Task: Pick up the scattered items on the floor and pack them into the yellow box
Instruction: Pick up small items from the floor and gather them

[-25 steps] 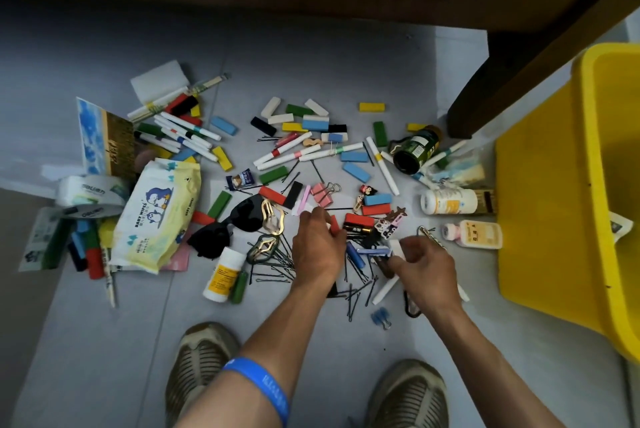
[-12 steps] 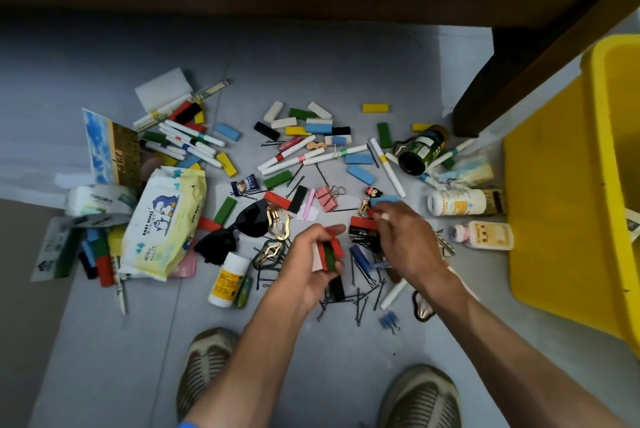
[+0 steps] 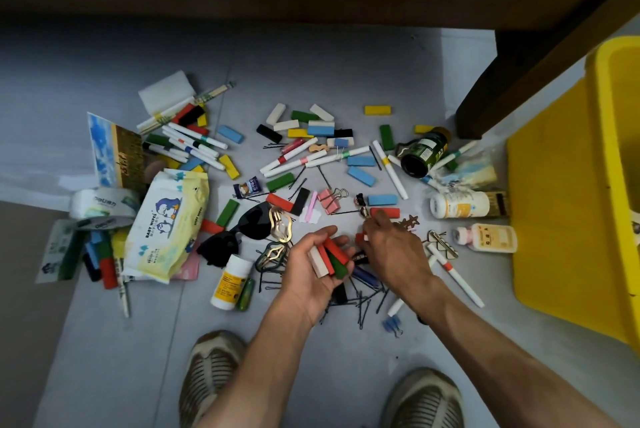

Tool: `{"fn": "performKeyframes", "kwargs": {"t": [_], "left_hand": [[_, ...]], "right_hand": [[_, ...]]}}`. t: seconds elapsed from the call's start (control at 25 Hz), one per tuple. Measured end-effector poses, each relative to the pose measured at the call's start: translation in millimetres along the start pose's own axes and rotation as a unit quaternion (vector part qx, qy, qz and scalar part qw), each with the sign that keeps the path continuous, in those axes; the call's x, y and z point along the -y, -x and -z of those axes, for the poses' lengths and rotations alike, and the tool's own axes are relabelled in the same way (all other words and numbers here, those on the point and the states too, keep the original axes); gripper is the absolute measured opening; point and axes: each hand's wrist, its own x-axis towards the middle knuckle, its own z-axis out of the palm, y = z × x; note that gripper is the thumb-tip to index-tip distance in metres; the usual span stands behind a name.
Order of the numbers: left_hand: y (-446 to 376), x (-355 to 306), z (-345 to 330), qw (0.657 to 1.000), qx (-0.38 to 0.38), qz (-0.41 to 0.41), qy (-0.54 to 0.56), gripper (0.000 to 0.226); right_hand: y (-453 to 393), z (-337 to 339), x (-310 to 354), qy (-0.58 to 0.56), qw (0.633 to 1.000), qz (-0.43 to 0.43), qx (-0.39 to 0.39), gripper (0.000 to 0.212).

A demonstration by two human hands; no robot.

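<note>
The person crouches over a grey floor [image 3: 104,341] littered with small things, both shoes at the 6 o'clock edge of the view. The left hand [image 3: 313,266] is turned palm up and curled around a small stack of domino blocks [image 3: 329,258]: 1 white, 2 red, 1 green, lying side by side across the fingers. The right hand [image 3: 394,247], palm down just at 3 o'clock of the left, pinches a small red-and-white piece [image 3: 362,238] between its fingertips; its index finger touches a red block [image 3: 385,212] at 12 o'clock of the knuckles.

Under and around both hands lies a tangle of black hairpins [image 3: 360,303]. At 9 o'clock of the left hand sit 2 gold hair clips [image 3: 280,227], black sunglasses [image 3: 242,230] and a small white bottle with a yellow label [image 3: 232,280]. Farther out toward 9 o'clock rests a pack of baby wipes [image 3: 166,223], with a roll of tape [image 3: 104,208] beyond it.

Toward 12 o'clock the floor carries white markers [image 3: 311,159], a pink binder clip [image 3: 329,201] and loose blue, green, yellow, black and white blocks. At 2 o'clock a dark green jar [image 3: 424,152] lies on its side, near a white bottle [image 3: 460,204] and a pink-capped lotion bottle [image 3: 488,237].

The yellow box [image 3: 561,220] stands at the 3 o'clock edge, well apart from both hands, beside a dark wooden leg [image 3: 512,88].
</note>
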Motion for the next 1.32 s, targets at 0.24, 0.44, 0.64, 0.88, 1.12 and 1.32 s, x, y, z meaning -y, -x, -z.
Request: {"fn": "performKeyframes", "kwargs": {"t": [0.24, 0.44, 0.64, 0.88, 1.12, 1.32], "left_hand": [[-1.1, 8.5, -4.9, 0.999, -0.007, -0.020, -0.035, 0.037], [-0.1, 15.3, -15.5, 0.999, 0.039, -0.014, -0.013, 0.045], [1.0, 14.3, -12.5, 1.000, 0.007, -0.026, -0.005, 0.021], [-1.4, 11.9, -5.1, 0.998, -0.037, -0.038, -0.043, 0.020], [-3.8, 9.6, -7.2, 0.997, -0.044, -0.050, -0.047, 0.028], [-3.7, 4.6, -7.5, 0.994, -0.071, -0.062, -0.048, 0.023]], "right_hand": [[25.2, 48.3, 10.9, -0.563, 0.805, -0.185, 0.016, 0.007], [59.0, 70.9, 23.8, -0.701, 0.689, -0.128, 0.135, 0.032], [50.9, 51.8, -1.9, -0.461, 0.869, -0.154, -0.091, 0.034], [34.3, 5.4, -28.5, -0.065, 0.998, -0.011, 0.021, 0.023], [17.6, 10.4, -21.1, -0.087, 0.996, 0.008, 0.002, 0.014], [-13.3, 15.6, -20.5, -0.120, 0.987, -0.065, -0.090, 0.023]]}}
